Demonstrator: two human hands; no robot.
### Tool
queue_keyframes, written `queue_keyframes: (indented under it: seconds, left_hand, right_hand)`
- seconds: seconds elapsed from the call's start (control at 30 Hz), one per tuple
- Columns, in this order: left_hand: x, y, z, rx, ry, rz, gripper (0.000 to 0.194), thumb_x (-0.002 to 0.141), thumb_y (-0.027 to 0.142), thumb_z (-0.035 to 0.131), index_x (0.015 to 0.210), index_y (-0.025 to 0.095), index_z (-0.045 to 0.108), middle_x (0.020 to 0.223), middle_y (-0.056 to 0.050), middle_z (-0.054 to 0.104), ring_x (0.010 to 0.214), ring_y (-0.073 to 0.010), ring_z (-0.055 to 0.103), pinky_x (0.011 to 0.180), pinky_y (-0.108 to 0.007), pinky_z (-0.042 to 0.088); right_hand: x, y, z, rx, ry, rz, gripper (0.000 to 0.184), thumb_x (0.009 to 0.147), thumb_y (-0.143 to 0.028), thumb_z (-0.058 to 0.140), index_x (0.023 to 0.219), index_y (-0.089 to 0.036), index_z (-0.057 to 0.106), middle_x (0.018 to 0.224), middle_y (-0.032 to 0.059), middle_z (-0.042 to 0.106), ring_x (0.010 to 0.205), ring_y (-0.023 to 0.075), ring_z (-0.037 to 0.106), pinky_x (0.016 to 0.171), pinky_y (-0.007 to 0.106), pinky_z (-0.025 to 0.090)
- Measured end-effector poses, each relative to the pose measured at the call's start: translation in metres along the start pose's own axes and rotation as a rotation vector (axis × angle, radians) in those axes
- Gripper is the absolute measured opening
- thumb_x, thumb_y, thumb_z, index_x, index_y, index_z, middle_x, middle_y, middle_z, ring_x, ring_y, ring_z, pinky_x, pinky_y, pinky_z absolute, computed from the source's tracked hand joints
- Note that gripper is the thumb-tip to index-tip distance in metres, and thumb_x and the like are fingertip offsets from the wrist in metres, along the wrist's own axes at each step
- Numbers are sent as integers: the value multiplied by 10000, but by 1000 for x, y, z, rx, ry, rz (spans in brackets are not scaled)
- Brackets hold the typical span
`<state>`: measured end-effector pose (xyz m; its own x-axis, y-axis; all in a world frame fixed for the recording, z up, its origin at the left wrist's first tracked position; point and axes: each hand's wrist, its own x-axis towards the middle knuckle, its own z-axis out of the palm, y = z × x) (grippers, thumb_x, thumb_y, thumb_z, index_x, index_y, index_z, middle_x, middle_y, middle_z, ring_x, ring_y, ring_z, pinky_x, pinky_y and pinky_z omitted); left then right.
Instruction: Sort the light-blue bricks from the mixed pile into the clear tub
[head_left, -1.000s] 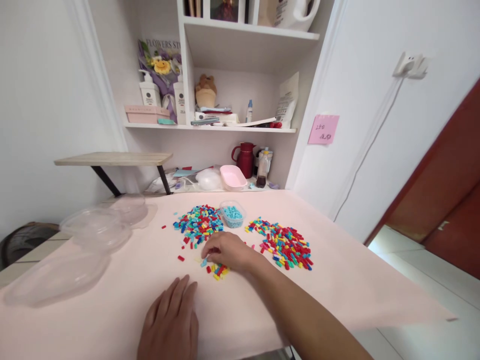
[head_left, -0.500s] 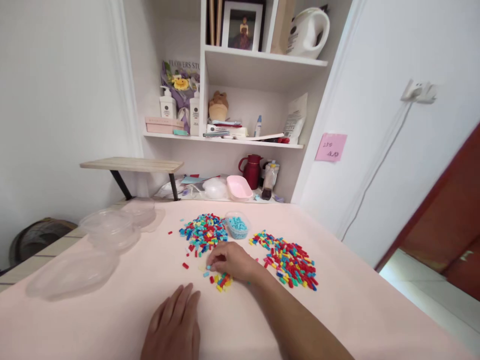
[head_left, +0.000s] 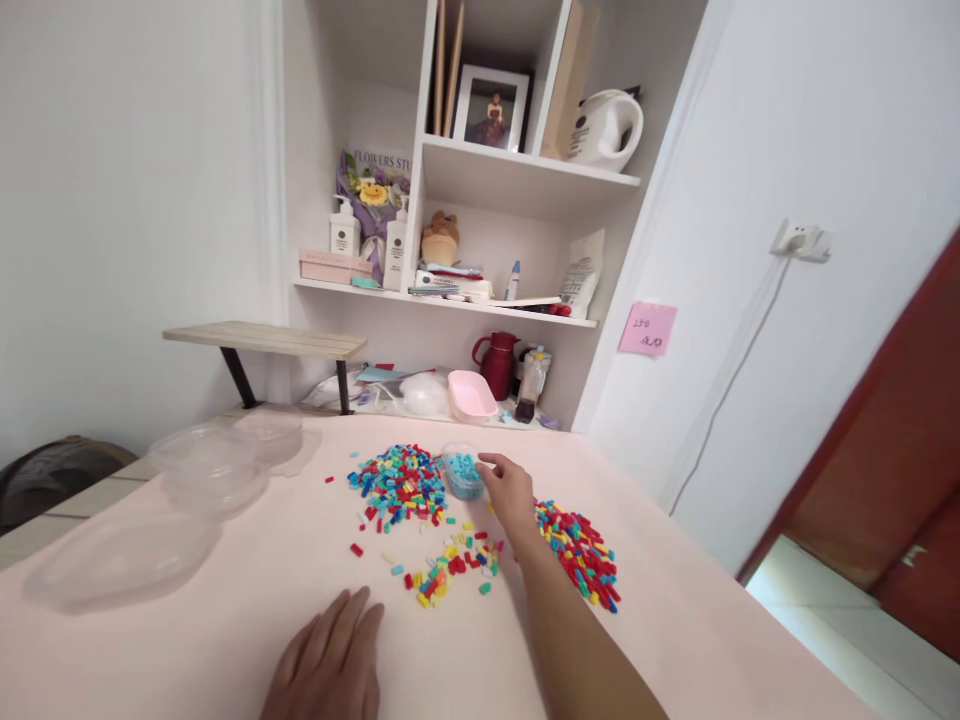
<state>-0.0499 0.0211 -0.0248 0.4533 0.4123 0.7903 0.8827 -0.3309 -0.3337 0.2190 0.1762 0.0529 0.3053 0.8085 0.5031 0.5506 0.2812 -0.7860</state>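
Light-blue toy bricks fill a small clear plastic container (head_left: 465, 488) near the middle of the table. My right hand (head_left: 508, 492) is at the container's right rim, thumb and fingertips drawn together over its edge; whatever they pinch is too small to make out. Flat on the tablecloth at the front lies my left hand (head_left: 330, 655), fingers stretched out, holding nothing. A mixed brick pile (head_left: 401, 482) sits left of the container. Another pile, mostly red (head_left: 581, 555), is partly hidden behind my right forearm. Loose bricks (head_left: 442, 575) are scattered between my hands.
Clear empty plastic tubs (head_left: 214, 470) and a clear lid (head_left: 120, 560) stand on the left of the table. Behind, a pink basin (head_left: 472, 396), a red jug (head_left: 496, 365) and a bottle (head_left: 531, 385) line the back. A small wooden shelf (head_left: 262, 338) rises at back left.
My right hand has moved from the loose bricks up and right to the container's rim, uncovering scattered bricks. My left hand stays flat on the table. The camera view has tilted slightly upward.
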Motion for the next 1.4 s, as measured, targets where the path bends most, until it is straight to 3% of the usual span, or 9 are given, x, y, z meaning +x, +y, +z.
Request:
queue_keyframes:
  seconds: [0.13,0.23,0.37,0.47,0.63,0.8,1.0,1.3,1.4]
  left_hand:
    - [9,4,-7,-13,30,-27,357,794,174,478,1115,224,627,1112,-23,746,1035,-174,653,912,-338,396]
    - [12,7,-12,-15,19,-26,340,808,181,480,1111,216,629,1120,-36,741,1057,-187,646,924,-345,393]
    - [11,10,-15,0,-2,-50,351,809,167,479,1125,201,627,1136,-48,735,1067,-198,641,944,-356,383]
    - [10,11,-16,9,-22,-51,363,800,159,486,1133,193,628,1147,-52,731,1069,-208,640,946,-370,377]
    - [11,14,-18,18,-8,-57,378,777,142,475,1116,188,637,1124,-55,736,1044,-208,643,933,-379,374]
    - [11,14,-18,30,-11,-74,405,759,130,479,1131,177,632,1111,-57,736,1034,-202,644,936,-372,374]
    - [7,13,-13,3,-9,-99,389,772,137,485,1127,217,622,1132,-35,730,1060,-189,638,943,-348,380]
    - [3,12,-8,-51,-5,-123,391,788,141,489,1141,246,620,1158,-20,727,1086,-179,639,946,-328,393]
    - [2,10,-6,-43,16,-108,379,778,146,493,1122,243,623,1132,-20,737,1063,-182,651,938,-332,390]
  right_hand:
    - [-6,-7,-1,172,-76,-25,387,850,-466,538,943,-171,770,634,11,639,556,163,520,551,271,409]
    - [-20,-20,4,233,-351,-126,316,859,-419,565,904,-181,767,706,24,673,611,160,554,586,263,438]
    - [-45,-38,14,151,-805,-407,183,854,-311,620,850,-210,773,830,30,717,799,173,623,745,263,464]
    - [-56,-47,18,40,-934,-494,169,865,-343,654,842,-218,766,799,15,698,792,163,611,739,250,446]
    - [-63,-54,20,-150,-890,-555,220,815,-428,730,805,-209,715,757,-2,641,756,154,570,690,250,394]
    - [-72,-57,28,-216,-845,-624,204,681,-292,820,791,-214,667,788,-16,638,803,164,566,744,267,380]
    - [-66,-47,31,-20,-859,-404,72,765,-188,691,694,-200,685,738,-10,647,727,141,571,671,233,402]
    - [-24,-23,11,295,-330,53,359,757,-514,664,638,-177,629,458,-65,429,438,97,366,444,228,306]
    - [-12,-12,7,395,-178,160,406,722,-576,685,668,-177,626,427,-70,427,391,97,360,393,230,295]
